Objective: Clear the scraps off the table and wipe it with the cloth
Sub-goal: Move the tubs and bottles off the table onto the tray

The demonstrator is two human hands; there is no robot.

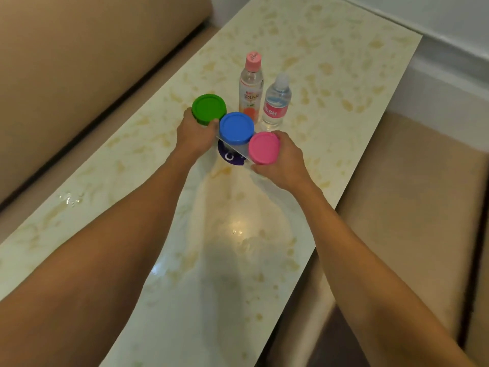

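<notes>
Your left grip (pixel 194 135) is curled round the side of the green-lidded jar (pixel 209 109), with the thumb lying toward the blue lid. Your right grip (pixel 281 165) is wrapped round the pink-lidded jar (pixel 264 147). Between the 2 sits the blue-lidded jar (pixel 236 127), so the 3 lids run in a slanted row from far left to near right, close enough to overlap in this view. Under the blue lid a purple label (pixel 230 156) shows through something clear. You cannot tell what that clear piece is, nor whether the jars rest on the worktop (pixel 344 75) or are lifted off it.

Just behind the row 2 bottles stand upright side by side: the pink-capped bottle (pixel 250 96), and to its right the shorter clear bottle (pixel 276 104) with a red band.

The worktop is a long glossy cream slab with yellow flecks, running away from you at a slant under both forearms. A small wet patch (pixel 71 198) glistens near its left edge, well apart from the jars. Beige cushions (pixel 79 62) flank the worktop on both sides.
</notes>
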